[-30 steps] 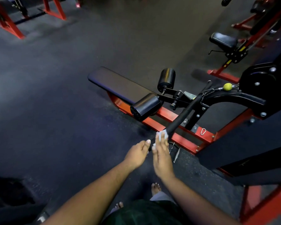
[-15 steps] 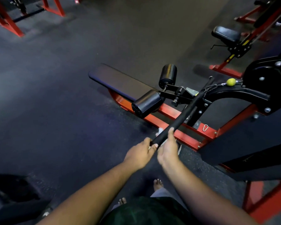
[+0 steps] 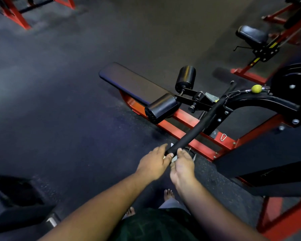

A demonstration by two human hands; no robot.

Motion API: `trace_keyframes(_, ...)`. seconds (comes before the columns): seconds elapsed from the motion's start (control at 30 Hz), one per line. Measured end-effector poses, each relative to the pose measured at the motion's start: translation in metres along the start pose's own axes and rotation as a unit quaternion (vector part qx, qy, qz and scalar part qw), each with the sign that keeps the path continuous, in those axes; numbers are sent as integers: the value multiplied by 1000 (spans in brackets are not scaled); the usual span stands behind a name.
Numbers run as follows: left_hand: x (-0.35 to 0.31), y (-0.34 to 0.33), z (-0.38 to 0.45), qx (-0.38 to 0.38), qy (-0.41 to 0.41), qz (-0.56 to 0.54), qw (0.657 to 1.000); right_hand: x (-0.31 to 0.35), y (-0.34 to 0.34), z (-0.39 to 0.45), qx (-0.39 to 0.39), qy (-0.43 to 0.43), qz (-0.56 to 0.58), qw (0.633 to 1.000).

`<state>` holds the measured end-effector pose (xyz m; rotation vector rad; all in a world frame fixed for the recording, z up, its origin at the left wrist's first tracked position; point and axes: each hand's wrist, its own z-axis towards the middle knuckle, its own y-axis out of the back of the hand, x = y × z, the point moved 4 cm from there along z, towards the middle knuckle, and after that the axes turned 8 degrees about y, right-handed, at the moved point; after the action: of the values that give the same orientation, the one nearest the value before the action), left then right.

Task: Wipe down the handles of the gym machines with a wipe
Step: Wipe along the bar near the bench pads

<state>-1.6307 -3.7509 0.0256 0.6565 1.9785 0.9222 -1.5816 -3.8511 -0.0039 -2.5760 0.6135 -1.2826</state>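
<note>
A long black padded bar handle [image 3: 201, 125] hangs on a cable from the red and black machine and slants toward me. My left hand [image 3: 154, 163] grips its near end, finger above and thumb below. Just right of it, my right hand [image 3: 182, 166] holds a white wipe [image 3: 173, 159] against the tip of the bar. Only small bits of the wipe show between the two hands. A yellow ball stop [image 3: 256, 88] sits on the cable at the far end.
A black padded bench [image 3: 134, 84] with two roller pads [image 3: 185, 78] stands on a red frame [image 3: 184, 131] behind the bar. The machine's black housing [image 3: 295, 91] is on the right. More red machines stand at the back. My bare feet [image 3: 169, 194] are on the dark rubber floor.
My right hand closed round the bar with the wipe and slid back toward me to the bar's near tip. My left hand kept its hold on the end.
</note>
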Motion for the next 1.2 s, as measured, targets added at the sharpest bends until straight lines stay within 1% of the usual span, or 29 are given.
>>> trace_keyframes(0.03,2,-1,1,6,19,-33,999,3,1,15,-17,31,-23,999)
trace_keyframes(0.1,3,0,3,5,49,-101,994,11,-1,38,-28,99,-79,992)
trace_keyframes(0.17,1,0,4,15,66,-162,984,16,-5,41,-17,165,-137,977)
trace_keyframes(0.2,1,0,4,19,69,-180,981,19,-5,37,-7,207,-170,963)
trace_keyframes(0.23,1,2,6,19,72,-187,980,23,-4,30,10,261,-198,945)
trace_keyframes(0.3,1,6,8,15,75,-189,979,34,9,23,38,365,-261,893)
trace_keyframes(0.37,4,10,12,14,75,-179,981,55,24,36,41,441,-310,841)
trace_keyframes(0.43,8,10,15,25,73,-155,985,75,31,51,37,459,-358,812)
trace_keyframes(0.47,10,8,17,31,74,-151,985,80,27,54,62,460,-394,794)
trace_keyframes(0.5,10,6,17,35,75,-158,984,81,18,52,120,469,-429,763)
trace_keyframes(0.53,11,5,17,39,79,-182,979,76,8,46,195,491,-462,713)
trace_keyframes(0.57,11,4,17,43,85,-221,971,68,0,39,265,522,-487,648)
trace_keyframes(0.6,11,2,16,46,96,-264,959,55,-2,33,317,551,-504,585)
trace_keyframes(0.63,11,1,14,48,109,-300,947,44,-1,27,348,568,-505,548)
trace_keyframes(0.67,11,0,11,49,118,-326,937,37,4,21,366,573,-495,540)
trace_keyframes(0.7,10,-1,9,49,123,-343,930,34,8,16,381,574,-480,543)
trace_keyframes(0.73,10,-2,8,48,124,-353,926,34,12,12,396,577,-470,537)
trace_keyframes(0.83,10,-6,7,45,115,-341,932,49,16,17,423,590,-497,475)
trace_keyframes(0.9,10,-8,9,41,112,-324,938,65,11,35,395,583,-547,452)
trace_keyframes(0.97,11,-9,11,34,112,-314,942,69,6,42,368,580,-571,450)
trace_keyframes(1.0,11,-9,11,30,114,-314,942,64,3,38,366,578,-568,458)
trace_keyframes(1.07,12,-9,12,22,113,-313,943,50,-3,25,386,566,-544,484)
trace_keyframes(1.1,13,-8,12,14,111,-308,945,42,-5,17,413,563,-531,481)
trace_keyframes(1.13,13,-7,12,6,110,-298,948,36,-2,11,443,566,-524,457)
trace_keyframes(1.2,9,-4,10,-4,110,-273,956,36,3,10,473,592,-533,376)
